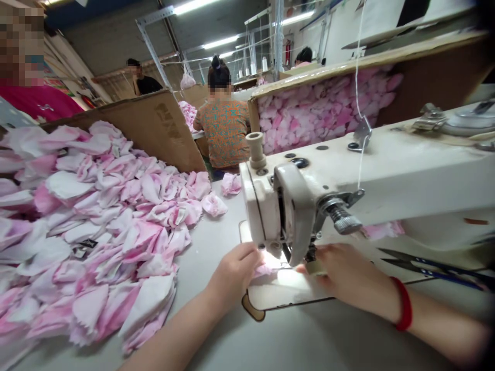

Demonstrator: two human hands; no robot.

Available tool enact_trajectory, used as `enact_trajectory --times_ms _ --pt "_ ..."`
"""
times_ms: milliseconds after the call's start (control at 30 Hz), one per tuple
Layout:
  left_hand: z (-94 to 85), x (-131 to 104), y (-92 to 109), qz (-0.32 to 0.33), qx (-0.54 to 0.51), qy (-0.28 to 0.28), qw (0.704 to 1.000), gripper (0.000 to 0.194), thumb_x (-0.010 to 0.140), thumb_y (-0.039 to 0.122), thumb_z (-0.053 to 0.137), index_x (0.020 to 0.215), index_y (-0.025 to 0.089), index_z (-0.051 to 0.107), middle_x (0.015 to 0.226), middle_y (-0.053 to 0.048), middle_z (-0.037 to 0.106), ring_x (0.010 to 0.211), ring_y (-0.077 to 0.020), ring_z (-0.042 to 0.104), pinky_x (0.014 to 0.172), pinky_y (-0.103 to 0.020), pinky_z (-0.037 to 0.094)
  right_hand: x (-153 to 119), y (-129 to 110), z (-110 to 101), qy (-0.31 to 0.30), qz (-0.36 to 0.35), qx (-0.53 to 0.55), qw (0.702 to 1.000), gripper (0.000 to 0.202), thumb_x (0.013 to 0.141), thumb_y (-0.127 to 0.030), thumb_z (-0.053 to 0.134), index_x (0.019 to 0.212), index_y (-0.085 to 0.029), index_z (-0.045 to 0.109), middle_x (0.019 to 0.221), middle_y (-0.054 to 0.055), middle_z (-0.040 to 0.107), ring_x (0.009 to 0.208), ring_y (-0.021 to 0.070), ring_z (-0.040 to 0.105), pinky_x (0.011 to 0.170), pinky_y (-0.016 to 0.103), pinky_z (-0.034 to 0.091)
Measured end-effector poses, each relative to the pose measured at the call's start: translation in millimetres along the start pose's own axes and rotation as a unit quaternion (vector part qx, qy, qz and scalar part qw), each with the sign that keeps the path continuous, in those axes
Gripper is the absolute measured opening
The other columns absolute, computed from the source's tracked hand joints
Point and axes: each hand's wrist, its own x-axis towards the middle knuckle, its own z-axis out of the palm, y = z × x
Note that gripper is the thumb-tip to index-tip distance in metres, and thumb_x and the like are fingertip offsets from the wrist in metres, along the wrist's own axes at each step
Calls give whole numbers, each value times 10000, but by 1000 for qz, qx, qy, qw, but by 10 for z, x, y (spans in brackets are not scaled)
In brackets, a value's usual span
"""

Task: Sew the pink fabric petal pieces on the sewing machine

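A white sewing machine [266, 206] stands before me, its lamp lighting the plate under the needle. My left hand [235, 270] is left of the needle area, fingers closed on a small pink fabric piece [263, 269] lying on the plate. My right hand [344, 273], with a red band [404, 304] at the wrist, reaches in from the right beside the presser foot. Its fingertips are partly hidden by the machine head and a small beige block [315, 268]; whether they pinch cloth does not show. White thread [356, 77] runs down to the machine.
A large heap of pink and white fabric pieces [116, 221] covers the table's left, against a cardboard sheet [154, 123]. Dark thread snips [429, 268] lie right of my hand. Behind the machine is a cardboard box [433, 82] of pink pieces. Several other people sit or stand beyond.
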Motion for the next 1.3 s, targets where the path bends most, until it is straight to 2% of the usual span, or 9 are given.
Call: enact_trajectory --times_ms 133,300,400,600,767,833,1000,1200,1300 --pt "-67 9 -4 50 22 -41 998 138 832 142 406 788 149 536 755 -59 551 754 -174 526 641 -276 473 -41 -141 84 -6 -42 -18 999 236 851 -286 420 739 -193 606 657 34 647 598 194 597 494 286 277" --pt "-109 -10 188 117 90 -111 983 279 791 91 357 1030 107 500 934 -115 581 879 -228 532 771 -405 460 -108 -231 77 -17 -46 -20 999 223 858 -261 414 750 -194 598 661 22 650 579 181 595 486 286 253" --pt "-140 -5 192 106 107 -103 983 268 791 84 352 997 124 519 923 -102 599 888 -242 531 791 -429 442 -111 -206 72 -18 -45 0 999 219 856 -261 413 739 -196 587 665 18 648 587 183 594 488 290 249" --pt "-83 37 -62 2 29 -40 999 233 798 64 309 729 172 503 643 -21 551 603 -146 509 542 -239 422 -46 -9 18 12 -62 41 997 175 832 -293 455 789 -191 590 652 23 631 593 179 589 500 282 273" --pt "-37 58 -61 27 61 31 997 288 834 107 272 649 173 482 574 -16 485 520 -142 439 469 -241 345 -43 58 -21 67 -79 4 995 170 785 -337 524 734 -181 567 618 22 600 576 174 568 504 268 293" --pt "-83 55 -49 48 37 10 998 282 831 105 287 658 172 499 591 -13 494 527 -133 440 467 -230 344 -47 -3 33 102 -107 -15 989 180 766 -356 546 761 -178 572 627 27 603 568 172 560 505 272 301" --pt "-175 17 -99 58 -62 -92 992 221 761 83 403 898 173 551 840 -54 587 756 -153 534 638 -252 445 -3 -212 262 124 -181 -28 975 97 792 -188 471 836 -183 557 621 -5 604 510 141 536 469 275 258" --pt "-100 49 -12 16 -60 -87 994 201 857 168 392 797 183 584 869 -42 608 798 -167 514 728 -308 436 73 -226 350 129 -131 -2 983 187 743 -191 520 924 -157 553 654 5 626 578 157 568 500 269 292" --pt "-136 72 62 -1 -68 -116 991 227 887 215 370 813 187 582 930 -40 607 834 -165 516 760 -318 427 93 -216 295 70 -123 15 990 171 767 -173 478 912 -162 567 668 12 630 582 149 562 499 258 296"
